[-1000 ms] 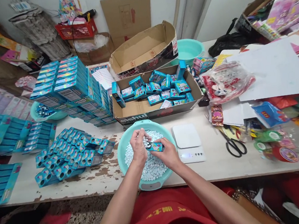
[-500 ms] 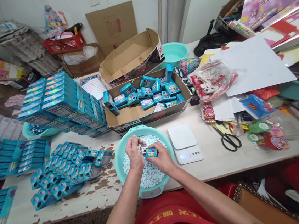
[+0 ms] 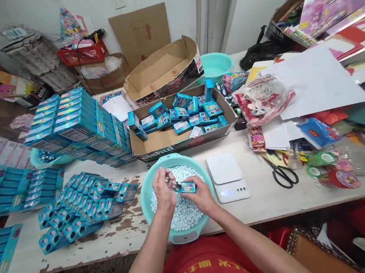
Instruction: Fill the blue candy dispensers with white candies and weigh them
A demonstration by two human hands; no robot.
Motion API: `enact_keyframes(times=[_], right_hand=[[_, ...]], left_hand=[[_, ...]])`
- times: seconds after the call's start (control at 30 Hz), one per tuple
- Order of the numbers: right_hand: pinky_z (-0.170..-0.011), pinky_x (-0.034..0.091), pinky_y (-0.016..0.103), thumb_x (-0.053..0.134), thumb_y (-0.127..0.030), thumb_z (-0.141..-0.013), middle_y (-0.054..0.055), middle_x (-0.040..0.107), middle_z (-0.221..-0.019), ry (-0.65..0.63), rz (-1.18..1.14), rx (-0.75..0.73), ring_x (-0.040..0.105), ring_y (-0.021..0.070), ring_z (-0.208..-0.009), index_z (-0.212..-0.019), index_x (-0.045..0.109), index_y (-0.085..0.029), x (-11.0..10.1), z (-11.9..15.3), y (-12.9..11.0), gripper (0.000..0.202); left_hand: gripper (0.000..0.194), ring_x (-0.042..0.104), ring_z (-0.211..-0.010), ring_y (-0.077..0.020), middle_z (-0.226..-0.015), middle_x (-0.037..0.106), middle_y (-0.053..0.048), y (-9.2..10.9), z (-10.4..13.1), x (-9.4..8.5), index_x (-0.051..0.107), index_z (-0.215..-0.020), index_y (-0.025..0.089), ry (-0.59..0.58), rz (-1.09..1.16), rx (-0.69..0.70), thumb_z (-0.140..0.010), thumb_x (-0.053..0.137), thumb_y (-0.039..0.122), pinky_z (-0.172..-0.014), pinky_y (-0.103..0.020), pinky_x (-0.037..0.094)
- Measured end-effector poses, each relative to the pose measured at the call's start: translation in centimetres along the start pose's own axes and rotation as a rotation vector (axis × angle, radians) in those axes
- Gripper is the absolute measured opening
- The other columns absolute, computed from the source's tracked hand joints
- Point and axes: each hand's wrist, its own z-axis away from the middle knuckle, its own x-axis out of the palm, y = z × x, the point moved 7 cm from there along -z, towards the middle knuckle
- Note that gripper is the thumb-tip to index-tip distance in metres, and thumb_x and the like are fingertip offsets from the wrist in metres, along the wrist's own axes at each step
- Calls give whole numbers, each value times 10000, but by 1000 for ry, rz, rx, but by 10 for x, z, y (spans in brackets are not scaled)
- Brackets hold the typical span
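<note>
My right hand [image 3: 202, 196] grips a small blue candy box [image 3: 188, 187], tilted, its end turned toward my left hand. Curled fingers of my left hand [image 3: 164, 191] hold a few pale candies close beside the box's end. Both hands are above a turquoise basin [image 3: 145, 188], where many small pale blue and white candies [image 3: 186, 216] lie. Behind the basin, a cardboard tray [image 3: 186, 144] contains several blue candy boxes [image 3: 181, 127]. To the right of the basin sits a white kitchen scale [image 3: 227, 177] with a lit display.
Blue boxes with round holes [image 3: 85, 203] lie in a group at left, before tall stacked blue cartons [image 3: 83, 121]. On the right are black-handled scissors [image 3: 282, 176], tape rolls [image 3: 323, 158], a plastic bag [image 3: 263, 97] and white sheets [image 3: 320, 78]. Another turquoise basin [image 3: 217, 63] stands behind.
The candy box has shifted slightly right and tilted in my right hand. My left fingers have curled further, and fewer candies show in them. The whole view has shifted a little.
</note>
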Motion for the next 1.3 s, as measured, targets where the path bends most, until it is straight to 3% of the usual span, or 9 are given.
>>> enact_keyframes(times=[0.3,0.43,0.7,0.77,0.83,0.93,1.03,1.17,1.3], right_hand=[[-680,481,301,794,-350,-540,-25,651,-759,-102,-298,207,611,176,-709,-883,617,-211,-2,5,19,411],[-704,475,307,794,-325,-542,-14,644,-791,-98,-212,162,609,192,-765,-873,628,-210,-2,3,18,388],[-813,444,332,754,-244,-587,7,629,-876,-9,-58,70,594,202,-868,-871,634,-206,9,-2,1,311],[-796,447,326,758,-238,-580,3,619,-860,-1,-31,84,590,197,-847,-856,631,-204,8,-3,0,306],[-792,447,325,769,-249,-573,2,612,-853,16,-11,86,587,198,-846,-850,633,-205,3,-3,0,312],[-795,452,320,785,-286,-573,8,609,-881,21,-45,52,588,199,-868,-865,636,-208,-8,0,-2,337],[-778,464,308,788,-322,-591,9,607,-890,-16,-93,16,595,192,-858,-885,635,-211,-15,7,-4,350],[-782,464,317,789,-322,-601,10,615,-875,-11,-49,33,597,194,-848,-892,643,-210,-22,14,0,345],[-803,458,329,788,-305,-603,15,617,-893,24,17,41,598,205,-874,-915,643,-212,-29,14,2,356]], left_hand=[[298,468,-451,-76,-530,481,36,10,2,-15,518,-683,163,29,19,53,-738,648,426,-428,-192,359],[274,492,-490,-90,-545,491,24,8,9,-11,532,-678,167,-31,-10,88,-784,599,411,-473,-209,392],[295,621,-823,-201,-785,662,-67,-1,21,-5,643,-740,181,-191,-316,268,-830,513,430,-826,-340,462],[307,613,-906,-222,-865,674,-79,-1,15,-9,652,-779,183,-228,-364,291,-837,493,439,-883,-356,441],[321,591,-974,-232,-949,667,-85,-4,3,-22,643,-841,184,-186,-492,307,-857,444,436,-908,-361,423],[270,551,-1024,-255,-994,641,-99,-24,-16,-48,619,-873,179,-74,-955,226,-858,417,358,-929,-393,389],[101,502,-1074,-288,-980,618,-110,-59,-19,-63,597,-804,179,-157,-1346,58,-770,518,232,-926,-411,361],[75,556,-919,-228,-789,600,-58,-84,-10,-66,527,-661,190,-200,-1216,-150,-721,558,157,-775,-305,402],[296,520,-593,-133,-593,504,-2,-69,-15,-64,440,-599,190,-88,-1034,-189,-813,490,389,-537,-226,374]])
